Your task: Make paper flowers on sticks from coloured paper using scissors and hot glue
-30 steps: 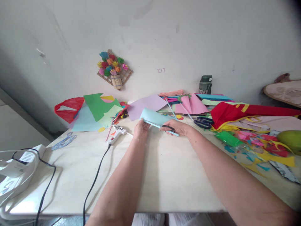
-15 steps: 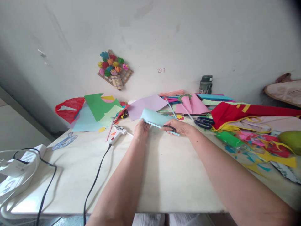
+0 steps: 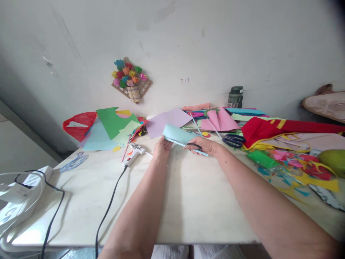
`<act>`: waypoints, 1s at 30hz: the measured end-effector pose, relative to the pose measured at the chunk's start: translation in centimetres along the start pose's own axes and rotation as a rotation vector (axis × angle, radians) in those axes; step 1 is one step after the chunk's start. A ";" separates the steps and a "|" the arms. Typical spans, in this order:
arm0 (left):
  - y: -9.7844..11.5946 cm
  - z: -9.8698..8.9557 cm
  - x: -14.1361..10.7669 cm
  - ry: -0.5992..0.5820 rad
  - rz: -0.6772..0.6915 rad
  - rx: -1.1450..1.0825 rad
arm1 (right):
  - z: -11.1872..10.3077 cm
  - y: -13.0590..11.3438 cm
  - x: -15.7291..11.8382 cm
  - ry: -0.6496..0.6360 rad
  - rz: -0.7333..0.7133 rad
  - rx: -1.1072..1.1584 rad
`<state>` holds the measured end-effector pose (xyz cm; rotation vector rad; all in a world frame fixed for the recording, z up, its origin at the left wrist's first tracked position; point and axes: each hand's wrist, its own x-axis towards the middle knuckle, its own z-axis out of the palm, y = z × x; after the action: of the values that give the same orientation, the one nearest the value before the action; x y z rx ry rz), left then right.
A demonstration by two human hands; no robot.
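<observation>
My left hand (image 3: 163,146) grips the left end of a light blue paper (image 3: 176,133) above the middle of the table. The paper curves upward, and a narrow strip (image 3: 202,153) runs along its near edge, sticking out to the right past my fingers. Black-handled scissors (image 3: 194,145) are in my right hand (image 3: 205,145), at the paper's near edge; their blades are mostly hidden. Behind the paper lies a lilac sheet (image 3: 164,122).
A white glue gun (image 3: 133,155) with a black cord lies left of my hands. Green paper (image 3: 114,120) is behind it. On the right are dark scissors (image 3: 234,140), red cloth (image 3: 258,131) and paper scraps (image 3: 291,180). A power strip (image 3: 24,201) sits far left.
The light blue paper and its narrow strip have shifted slightly to the right. Both hands keep nearly the same place and hold.
</observation>
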<state>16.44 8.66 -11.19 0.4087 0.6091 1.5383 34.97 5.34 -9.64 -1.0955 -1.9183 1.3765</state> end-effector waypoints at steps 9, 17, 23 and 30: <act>-0.1 0.0 0.0 -0.030 0.008 0.030 | 0.2 0.2 0.1 0.008 -0.010 0.015; -0.1 0.0 0.0 -0.010 -0.010 0.015 | 0.3 0.0 0.1 0.028 -0.049 -0.029; -0.1 -0.1 0.0 -0.026 -0.002 0.013 | 0.3 0.0 0.1 0.037 -0.058 -0.064; -0.1 0.0 0.1 -0.010 -0.002 0.027 | 0.2 0.1 0.1 0.037 -0.068 -0.070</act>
<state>16.46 8.71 -11.25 0.4356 0.6227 1.5265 34.76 5.38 -9.77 -1.0710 -1.9719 1.2531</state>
